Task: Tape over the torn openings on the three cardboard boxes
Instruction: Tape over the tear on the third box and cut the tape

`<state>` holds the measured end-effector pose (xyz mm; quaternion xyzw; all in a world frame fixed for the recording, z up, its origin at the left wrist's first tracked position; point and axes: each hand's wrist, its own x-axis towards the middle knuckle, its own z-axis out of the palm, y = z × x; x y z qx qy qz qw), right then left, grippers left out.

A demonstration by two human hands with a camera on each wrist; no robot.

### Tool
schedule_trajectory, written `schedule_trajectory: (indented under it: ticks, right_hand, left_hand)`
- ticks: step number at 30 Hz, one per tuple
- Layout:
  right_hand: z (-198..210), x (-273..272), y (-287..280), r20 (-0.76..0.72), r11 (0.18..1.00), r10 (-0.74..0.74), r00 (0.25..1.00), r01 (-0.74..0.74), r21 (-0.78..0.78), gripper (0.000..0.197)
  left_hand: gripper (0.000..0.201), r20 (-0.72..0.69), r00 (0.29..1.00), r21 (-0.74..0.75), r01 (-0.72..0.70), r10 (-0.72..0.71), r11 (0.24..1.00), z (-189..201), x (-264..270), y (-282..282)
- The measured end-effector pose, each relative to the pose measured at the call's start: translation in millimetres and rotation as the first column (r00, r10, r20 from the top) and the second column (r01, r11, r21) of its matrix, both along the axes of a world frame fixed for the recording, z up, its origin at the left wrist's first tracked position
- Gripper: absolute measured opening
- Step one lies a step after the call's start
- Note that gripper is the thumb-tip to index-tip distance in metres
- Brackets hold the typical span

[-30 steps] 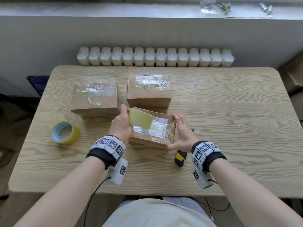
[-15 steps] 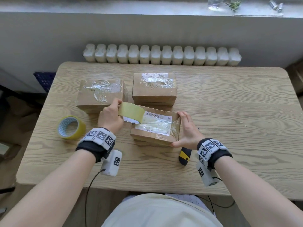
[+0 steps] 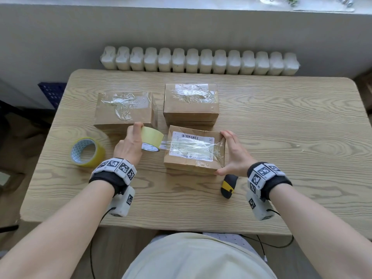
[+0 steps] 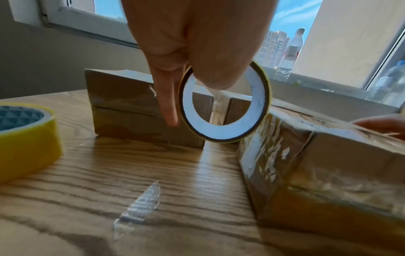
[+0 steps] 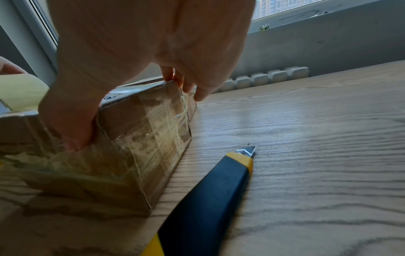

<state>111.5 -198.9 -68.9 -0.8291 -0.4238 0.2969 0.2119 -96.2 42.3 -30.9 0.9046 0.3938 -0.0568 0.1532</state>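
Observation:
Three cardboard boxes sit on the wooden table (image 3: 281, 158). The back left box (image 3: 123, 111) and back right box (image 3: 191, 103) each have crinkled clear tape on top. The near box (image 3: 194, 152) carries a white label under clear tape. My left hand (image 3: 136, 135) grips a pale yellow tape roll (image 3: 152, 140) just left of that box, and a clear strip (image 3: 165, 142) runs from the roll onto the box top. In the left wrist view the roll (image 4: 223, 110) hangs off the table. My right hand (image 3: 229, 156) grips the near box's right end, thumb on its front corner (image 5: 72, 138).
A second, bright yellow tape roll (image 3: 87, 153) lies at the left. A yellow and black utility knife (image 3: 228, 186) lies beside my right wrist, blade tip out (image 5: 249, 149). A clear tape scrap (image 4: 140, 206) lies on the table. A white radiator (image 3: 199, 61) runs behind the table.
My left hand has drawn the roll leftward from over the near box to beyond its left edge, laying clear tape across the label. My right hand keeps its hold on the box's right end.

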Motion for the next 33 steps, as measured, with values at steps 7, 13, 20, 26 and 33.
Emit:
schedule_trajectory:
  ticks: [7, 13, 20, 26, 33]
  right_hand:
    - [1, -1, 0, 0.003, 1.000, 0.003, 1.000, -0.003, -0.020, 0.131]
    - [7, -9, -2, 0.062, 0.992, 0.037, 0.997, -0.029, -0.124, 0.129]
    - [10, -29, -10, 0.321, 0.983, 0.167, 0.932, -0.131, -0.131, 0.107]
    - [9, -33, 2, 0.367, 0.970, 0.219, 0.904, -0.159, -0.186, 0.106]
    - [4, -35, 5, 0.418, 0.920, 0.362, 0.833, -0.246, -0.306, 0.098]
  left_hand:
    - [0.057, 0.087, 0.996, -0.027, -0.019, 0.021, 0.999, -9, 0, -2]
    - [0.055, 0.161, 0.982, -0.081, -0.089, 0.101, 0.993, -9, 0, -1]
    - [0.055, 0.162, 0.980, -0.084, -0.101, 0.114, 0.991, -6, -2, 3]
    - [0.055, 0.145, 0.986, -0.081, -0.071, 0.082, 0.994, 2, -17, -4]
    - [0.057, 0.146, 0.988, -0.074, -0.049, 0.060, 0.996, -1, -32, -13]
